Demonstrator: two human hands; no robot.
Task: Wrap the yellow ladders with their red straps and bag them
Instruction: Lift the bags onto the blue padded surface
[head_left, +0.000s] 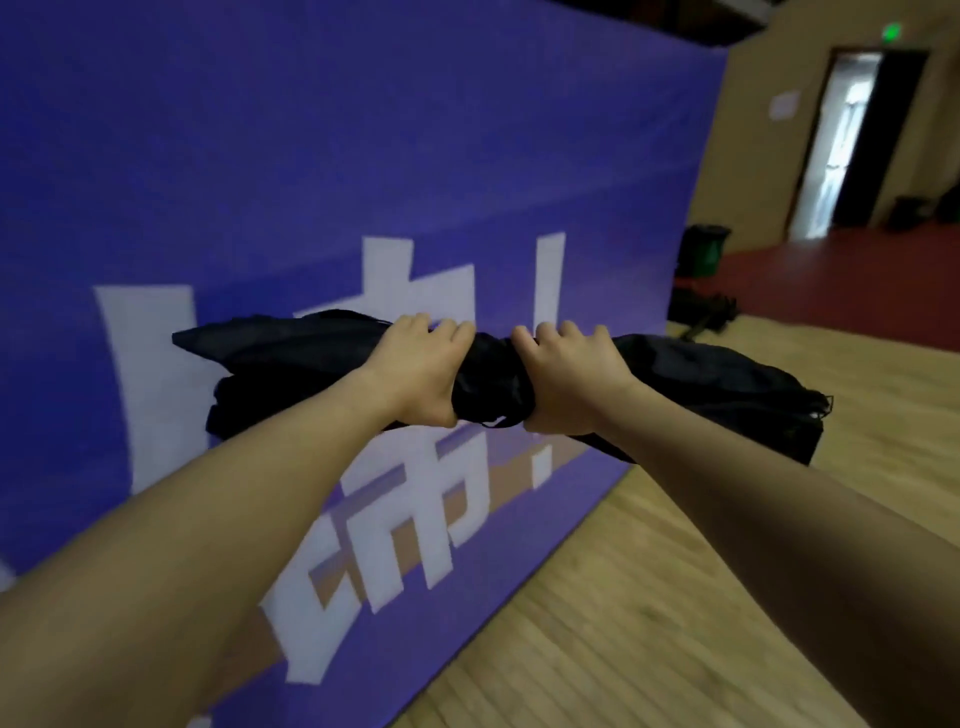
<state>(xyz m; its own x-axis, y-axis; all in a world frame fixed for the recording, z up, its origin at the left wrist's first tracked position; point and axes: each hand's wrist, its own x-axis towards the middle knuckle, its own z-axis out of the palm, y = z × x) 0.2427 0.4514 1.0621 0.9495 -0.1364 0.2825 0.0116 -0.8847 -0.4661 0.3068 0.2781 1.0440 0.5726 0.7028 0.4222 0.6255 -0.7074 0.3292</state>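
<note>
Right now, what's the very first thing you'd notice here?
Two bare hands, the left hand and the right hand, grip a long black fabric bag side by side at its middle, holding it level at the centre. Behind it stands a big purple banner with white lettering, above a pale wooden plank floor.

At mid-frame, the left hand (421, 364) and right hand (571, 374) grip a black bag (493, 379) side by side, before a purple banner (363, 156).
</note>
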